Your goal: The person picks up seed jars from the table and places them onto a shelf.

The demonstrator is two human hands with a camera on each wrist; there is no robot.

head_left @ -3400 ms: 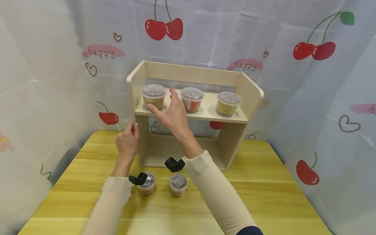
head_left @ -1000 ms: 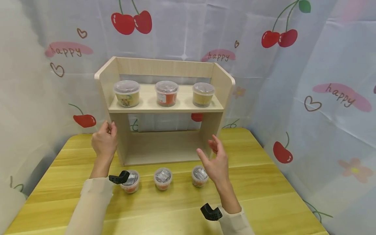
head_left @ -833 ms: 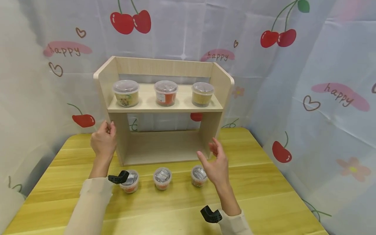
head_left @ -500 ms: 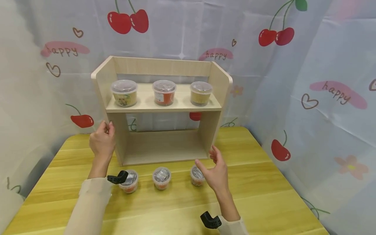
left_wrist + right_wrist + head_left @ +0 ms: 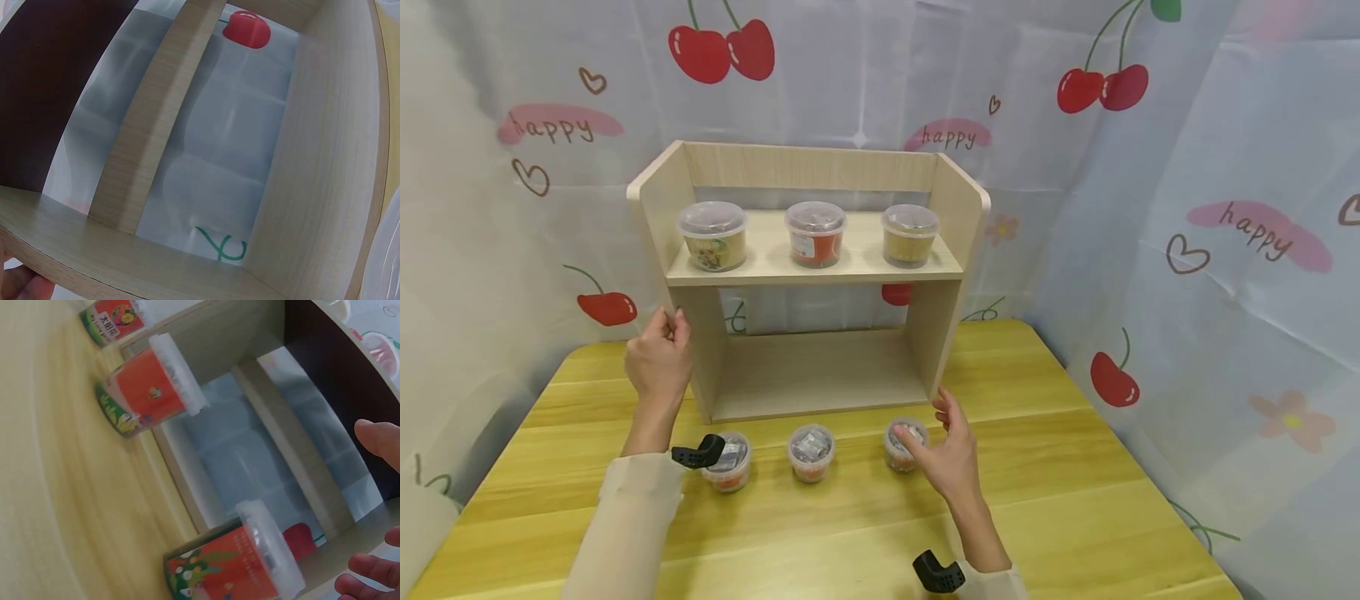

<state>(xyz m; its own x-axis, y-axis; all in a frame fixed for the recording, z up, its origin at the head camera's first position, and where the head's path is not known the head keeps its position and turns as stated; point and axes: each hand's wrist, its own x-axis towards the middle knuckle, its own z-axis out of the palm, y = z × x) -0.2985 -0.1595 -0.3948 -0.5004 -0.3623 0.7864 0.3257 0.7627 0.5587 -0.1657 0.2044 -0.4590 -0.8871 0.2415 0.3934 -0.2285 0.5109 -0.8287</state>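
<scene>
My left hand [image 5: 658,362] grips the left side panel of a small pale wooden shelf [image 5: 812,167]; its fingertips [image 5: 34,289] show behind the panel's edge in the left wrist view. Low at the shelf's right front, my right hand [image 5: 951,458] is spread, thumb and fingers apart. Its thumb overlaps the lid of the rightmost small lidded cup [image 5: 895,458] on the table in the head view. That cup [image 5: 225,562] has a red and green printed side and a clear lid in the right wrist view. The hand holds nothing.
Two more such cups, a middle one [image 5: 811,454] and a left one [image 5: 730,475], stand in front of the shelf. On its upper board are three lidded tubs, left [image 5: 713,237], middle [image 5: 816,237] and right [image 5: 910,237]. A cherry-print curtain [image 5: 1075,208] surrounds the yellow table [image 5: 1060,500].
My right hand has come down from the upper left tub to the rightmost cup on the table, lowering steadily over the last second. The left hand keeps its grip; the head view has shifted.
</scene>
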